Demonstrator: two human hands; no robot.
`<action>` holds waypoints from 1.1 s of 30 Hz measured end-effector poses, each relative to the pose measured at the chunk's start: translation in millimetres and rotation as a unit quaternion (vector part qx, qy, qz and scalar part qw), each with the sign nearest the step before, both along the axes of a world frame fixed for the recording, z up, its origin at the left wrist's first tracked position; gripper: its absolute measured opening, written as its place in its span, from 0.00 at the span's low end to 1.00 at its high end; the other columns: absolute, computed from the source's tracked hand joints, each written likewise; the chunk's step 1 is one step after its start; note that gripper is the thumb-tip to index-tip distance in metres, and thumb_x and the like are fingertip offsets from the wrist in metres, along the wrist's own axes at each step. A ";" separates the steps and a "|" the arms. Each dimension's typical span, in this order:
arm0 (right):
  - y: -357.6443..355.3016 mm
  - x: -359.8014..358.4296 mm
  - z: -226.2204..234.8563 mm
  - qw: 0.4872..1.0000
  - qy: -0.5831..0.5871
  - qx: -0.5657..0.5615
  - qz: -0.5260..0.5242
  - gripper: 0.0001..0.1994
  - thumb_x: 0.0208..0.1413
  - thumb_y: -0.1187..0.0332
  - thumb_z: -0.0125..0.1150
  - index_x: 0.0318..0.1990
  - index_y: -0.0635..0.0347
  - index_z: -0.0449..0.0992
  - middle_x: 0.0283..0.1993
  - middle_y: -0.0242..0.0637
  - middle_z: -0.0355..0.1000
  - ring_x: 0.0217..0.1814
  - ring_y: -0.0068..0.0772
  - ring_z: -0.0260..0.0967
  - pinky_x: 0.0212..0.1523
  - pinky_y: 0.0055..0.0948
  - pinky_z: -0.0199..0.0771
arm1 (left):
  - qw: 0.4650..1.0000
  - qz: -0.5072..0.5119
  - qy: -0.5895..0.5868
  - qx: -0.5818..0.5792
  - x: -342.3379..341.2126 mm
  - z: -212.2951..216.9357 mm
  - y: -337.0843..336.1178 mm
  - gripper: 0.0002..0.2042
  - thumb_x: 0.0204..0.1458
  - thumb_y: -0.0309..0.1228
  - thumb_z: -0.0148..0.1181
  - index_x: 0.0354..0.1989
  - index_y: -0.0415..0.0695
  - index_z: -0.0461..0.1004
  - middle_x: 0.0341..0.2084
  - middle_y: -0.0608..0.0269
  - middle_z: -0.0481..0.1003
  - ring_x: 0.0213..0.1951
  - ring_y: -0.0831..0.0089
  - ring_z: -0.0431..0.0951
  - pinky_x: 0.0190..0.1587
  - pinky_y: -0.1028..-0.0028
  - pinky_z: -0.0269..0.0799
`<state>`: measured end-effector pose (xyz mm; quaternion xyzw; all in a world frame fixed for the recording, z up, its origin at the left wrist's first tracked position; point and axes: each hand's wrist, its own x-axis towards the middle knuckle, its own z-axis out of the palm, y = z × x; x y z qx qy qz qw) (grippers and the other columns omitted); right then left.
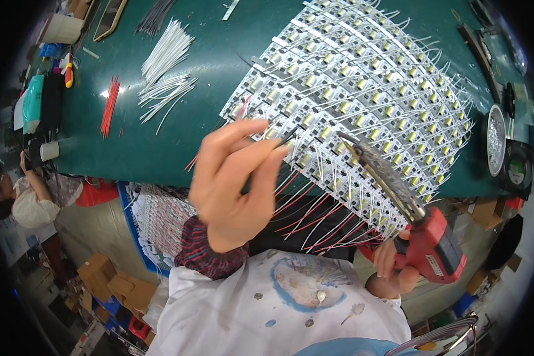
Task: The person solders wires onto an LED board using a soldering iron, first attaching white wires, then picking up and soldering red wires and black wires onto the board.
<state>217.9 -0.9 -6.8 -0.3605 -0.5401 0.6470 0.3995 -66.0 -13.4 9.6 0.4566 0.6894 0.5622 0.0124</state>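
In the head view, the left hand (234, 181) is raised near the centre of the picture, its fingers pinched together on a thin dark wire (289, 137) whose end points toward 1 o'clock. The right hand (391, 264), at 4 o'clock from the left, is wrapped around the red handle of a soldering gun (406, 207); the gun's long grey, crusted barrel runs up toward 11 o'clock, and its tip sits just beside the pinched wire. Both meet over the near edge of a large spread of small circuit boards (362, 89), laid in overlapping rows with yellow parts and with red and white leads hanging off the front toward the person. The boards lie on a green desk (213, 59). At 10 o'clock on the desk are bundles of white wires (166, 56) and a small bunch of red wires (110, 107). At 3 o'clock, by the desk's right edge, stands a round metal tin (496, 139). Another person (32, 199) sits at 9 o'clock.
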 end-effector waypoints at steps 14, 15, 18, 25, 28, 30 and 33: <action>-8.2 20.4 -4.0 0.993 0.111 -0.024 0.010 0.28 0.55 0.45 0.52 0.44 0.67 0.63 0.13 0.30 0.61 0.14 0.28 0.58 0.18 0.28 0.57 | 0.988 -0.084 0.050 -0.118 29.7 -8.5 7.5 0.06 0.42 0.19 0.63 0.24 0.39 0.70 0.32 0.60 0.71 0.17 0.75 0.69 0.17 0.76 0.62; -24.1 43.1 -22.0 0.994 0.111 -0.009 -0.014 0.25 0.55 0.46 0.48 0.38 0.64 0.62 0.14 0.34 0.61 0.16 0.31 0.58 0.19 0.31 0.57 | 0.988 -0.091 0.041 -0.117 29.5 -7.0 9.0 0.06 0.42 0.18 0.63 0.24 0.39 0.70 0.32 0.60 0.71 0.17 0.75 0.69 0.17 0.76 0.62; -51.9 79.3 -54.5 0.990 0.115 0.034 -0.079 0.24 0.57 0.47 0.34 0.18 0.57 0.60 0.18 0.43 0.62 0.20 0.42 0.59 0.25 0.40 0.58 | 0.985 -0.084 0.001 -0.148 31.1 -1.0 7.7 0.05 0.42 0.17 0.63 0.24 0.38 0.73 0.32 0.60 0.72 0.20 0.82 0.68 0.20 0.81 0.61; -0.5 21.1 -7.6 0.994 -0.005 -0.006 0.105 0.36 0.51 0.41 0.58 0.50 0.69 0.62 0.12 0.29 0.62 0.12 0.22 0.59 0.16 0.22 0.61 | 0.982 -0.089 -0.018 -0.163 29.4 -2.1 5.8 0.04 0.42 0.17 0.63 0.23 0.37 0.73 0.32 0.61 0.72 0.19 0.84 0.67 0.20 0.83 0.61; 7.7 36.1 -24.3 0.991 0.044 -0.016 0.126 0.13 0.57 0.62 0.53 0.32 0.66 0.69 0.14 0.30 0.62 0.15 0.28 0.61 0.18 0.27 0.59 | 0.981 -0.112 -0.028 -0.159 26.0 1.6 11.0 0.04 0.42 0.17 0.63 0.22 0.37 0.74 0.32 0.61 0.72 0.19 0.84 0.67 0.19 0.83 0.61; 23.2 48.1 -70.5 0.839 0.350 -0.045 0.414 0.05 0.52 0.72 0.51 0.30 0.66 0.70 0.17 0.32 0.64 0.17 0.27 0.63 0.19 0.27 0.59 | 0.980 -0.102 -0.026 -0.168 28.6 2.8 8.0 0.04 0.42 0.17 0.63 0.22 0.37 0.74 0.32 0.62 0.72 0.19 0.84 0.67 0.20 0.83 0.61; 5.5 31.6 -43.5 0.931 0.238 -0.001 0.276 0.19 0.51 0.59 0.54 0.39 0.70 0.66 0.15 0.30 0.63 0.15 0.24 0.61 0.17 0.24 0.58 | 0.978 -0.102 -0.015 -0.179 26.5 0.5 5.4 0.04 0.42 0.17 0.63 0.23 0.38 0.74 0.32 0.62 0.72 0.19 0.84 0.67 0.20 0.83 0.61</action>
